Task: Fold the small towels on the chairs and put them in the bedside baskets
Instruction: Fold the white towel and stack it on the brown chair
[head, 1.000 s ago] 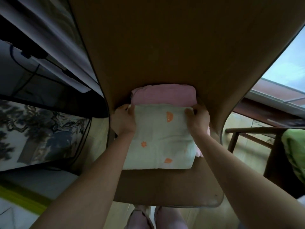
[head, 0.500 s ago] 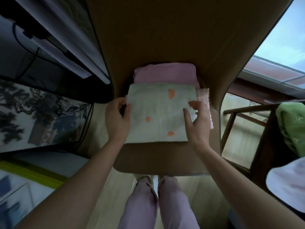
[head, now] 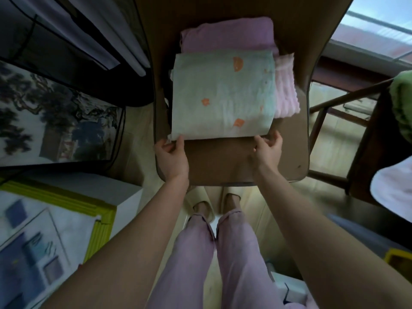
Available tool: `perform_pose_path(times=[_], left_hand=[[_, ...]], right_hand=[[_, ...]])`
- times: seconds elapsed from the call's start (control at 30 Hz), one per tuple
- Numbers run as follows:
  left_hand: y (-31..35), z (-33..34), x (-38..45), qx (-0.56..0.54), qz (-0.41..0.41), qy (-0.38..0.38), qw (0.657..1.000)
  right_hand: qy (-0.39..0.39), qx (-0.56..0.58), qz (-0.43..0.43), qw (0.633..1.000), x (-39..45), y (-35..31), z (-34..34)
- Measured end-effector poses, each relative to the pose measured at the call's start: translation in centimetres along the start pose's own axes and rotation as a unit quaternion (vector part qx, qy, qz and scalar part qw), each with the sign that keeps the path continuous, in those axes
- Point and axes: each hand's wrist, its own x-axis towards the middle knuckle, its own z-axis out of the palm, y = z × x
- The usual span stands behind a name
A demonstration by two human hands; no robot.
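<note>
A pale green towel (head: pixel 223 94) with orange prints lies folded flat on the brown chair seat (head: pixel 218 161). Behind it sits a folded mauve towel (head: pixel 227 34), and a light pink towel (head: pixel 286 85) pokes out at its right side. My left hand (head: pixel 171 157) pinches the green towel's near left corner. My right hand (head: pixel 266 150) has its fingertips at the near right corner, fingers curled under the edge.
A dark wooden chair (head: pixel 356 121) stands to the right, with a green cloth (head: pixel 401 103) and a white cloth (head: pixel 394 188) on it. A dark cabinet (head: pixel 66 41) and a white box with a yellow edge (head: pixel 73 197) are to the left. My slippered feet (head: pixel 216 206) are below the seat.
Both hands slid from the towel's sides down to its near corners. The camera has pulled back, so more of the floor and my legs show.
</note>
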Motion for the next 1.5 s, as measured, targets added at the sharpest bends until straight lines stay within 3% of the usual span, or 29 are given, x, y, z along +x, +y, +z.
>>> perform_pose_path(times=[0.23,0.57,0.7,0.9,1.03,1.17,1.37,1.5], left_hand=[[1.1,0.4,0.5,-0.119,-0.089,-0.043,0.988],[2.6,-0.4,-0.7,-0.216,-0.109,-0.031,0.970],[5.1,-0.6,-1.2,-0.213,-0.109,-0.047,0.970],[14.8,0.2,-3.3,-0.215,-0.020,-0.035,0.976],[20.6,-0.7,-5.9,-0.218,0.056,-0.020,0.974],[22.1,-2.4,-8.2,-0.155,0.079,0.008,0.985],[17.5,-4.1,-9.1,0.006,-0.008,0.013,1.000],[14.2,-4.4,-9.8,0.053,-0.039,-0.005,0.998]], right_hand=[[-0.011,-0.090,-0.044,0.995,0.3,-1.2,-0.2],[-0.002,0.101,0.048,0.994,-0.9,-3.0,-1.5],[-0.022,0.116,0.059,0.991,-2.5,-6.5,-1.6],[-0.078,0.124,-0.069,0.987,-4.3,-16.5,-0.9],[-0.094,0.166,-0.106,0.976,-7.1,-22.1,-1.5],[-0.045,0.125,-0.114,0.985,-10.0,-23.9,-3.3],[-0.014,-0.018,-0.033,0.999,-10.8,-19.1,-6.1],[-0.010,-0.068,0.023,0.997,-9.9,-15.3,-7.3]])
